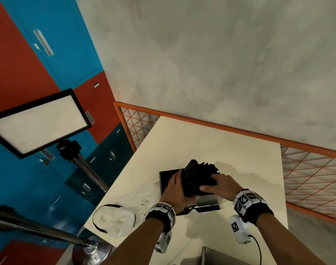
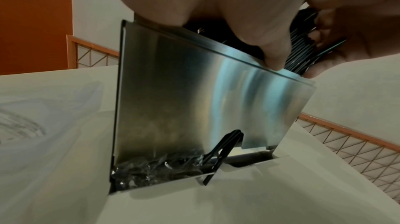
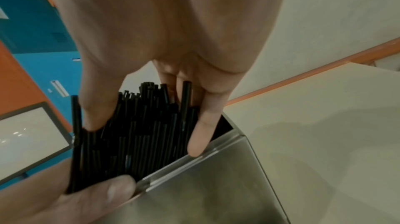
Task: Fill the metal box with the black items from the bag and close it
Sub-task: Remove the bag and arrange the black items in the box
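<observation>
A bundle of black straws (image 1: 198, 175) stands tilted in the open top of the metal box (image 1: 209, 202) on the cream table (image 1: 211, 142). The box's dark lid (image 1: 166, 181) is swung open on its left. My left hand (image 1: 179, 185) grips the bundle's left side, its thumb (image 2: 273, 53) at the box rim. My right hand (image 1: 211, 183) holds the bundle from the right and above. In the right wrist view its thumb (image 3: 97, 108) and fingers (image 3: 201, 135) bracket the straws (image 3: 134, 128) over the steel wall (image 3: 205, 190). The box's inside is hidden.
A crumpled white plastic bag (image 1: 113, 220) lies at the table's near left, with clear wrapping (image 1: 142, 194) beside the box. An orange mesh fence (image 1: 306, 178) runs along the table's far and right sides. A light panel on a stand (image 1: 39, 121) is at left. A grey object (image 1: 217, 255) sits at the near edge.
</observation>
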Demonstrator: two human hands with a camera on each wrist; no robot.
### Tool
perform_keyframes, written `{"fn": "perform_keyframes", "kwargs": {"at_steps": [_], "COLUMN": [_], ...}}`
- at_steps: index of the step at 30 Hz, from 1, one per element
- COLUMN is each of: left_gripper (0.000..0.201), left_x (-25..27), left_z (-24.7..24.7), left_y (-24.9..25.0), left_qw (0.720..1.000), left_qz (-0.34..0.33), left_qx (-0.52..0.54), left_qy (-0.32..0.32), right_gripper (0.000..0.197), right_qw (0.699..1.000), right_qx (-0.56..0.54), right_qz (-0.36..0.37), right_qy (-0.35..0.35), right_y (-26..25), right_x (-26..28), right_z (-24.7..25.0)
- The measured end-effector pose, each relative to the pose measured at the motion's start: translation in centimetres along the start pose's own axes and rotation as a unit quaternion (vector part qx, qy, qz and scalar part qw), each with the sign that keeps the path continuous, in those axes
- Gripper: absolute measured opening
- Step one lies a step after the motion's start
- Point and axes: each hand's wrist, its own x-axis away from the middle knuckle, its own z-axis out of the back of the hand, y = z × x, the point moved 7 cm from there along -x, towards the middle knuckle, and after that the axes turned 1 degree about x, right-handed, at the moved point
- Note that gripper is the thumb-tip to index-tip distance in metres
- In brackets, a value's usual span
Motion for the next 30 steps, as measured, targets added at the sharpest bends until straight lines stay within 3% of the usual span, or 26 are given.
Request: {"fn": "perform_keyframes", "kwargs": {"at_steps": [4, 10, 19, 26, 30], "left_gripper": [0.119, 0.122, 0.123, 0.128, 0.128], "left_x": [0.0, 0.1, -0.1, 0.0, -0.1], "left_z": [0.0, 0.1, 0.3, 0.6, 0.6], "left_y": [0.1, 0.2, -0.4, -0.2, -0.2], "left_qw": [1.0, 1.0, 0.998, 0.997, 0.997], "left_qz": [-0.008, -0.014, 0.004, 0.014, 0.019], "left_qx": [0.001, 0.016, 0.053, 0.074, 0.074], "left_qy": [0.005, 0.016, 0.013, 0.012, 0.009], "right_gripper": [0.051, 0.027, 0.039, 0.032, 0.04], "right_qw": [0.999, 0.992, 0.998, 0.96, 0.966], "right_qx": [0.045, 0.123, -0.052, -0.277, -0.252], "right_qz": [0.002, 0.025, -0.016, 0.031, 0.045], "right_qy": [-0.004, 0.004, 0.031, -0.016, -0.036], "right_y": [-0.8, -2.4, -0.6, 0.0, -0.7], "right_x": [0.0, -0.3, -0.8, 1.0, 1.3], "right_z": [-0.4, -1.3, -1.9, -3.3, -4.0]}}
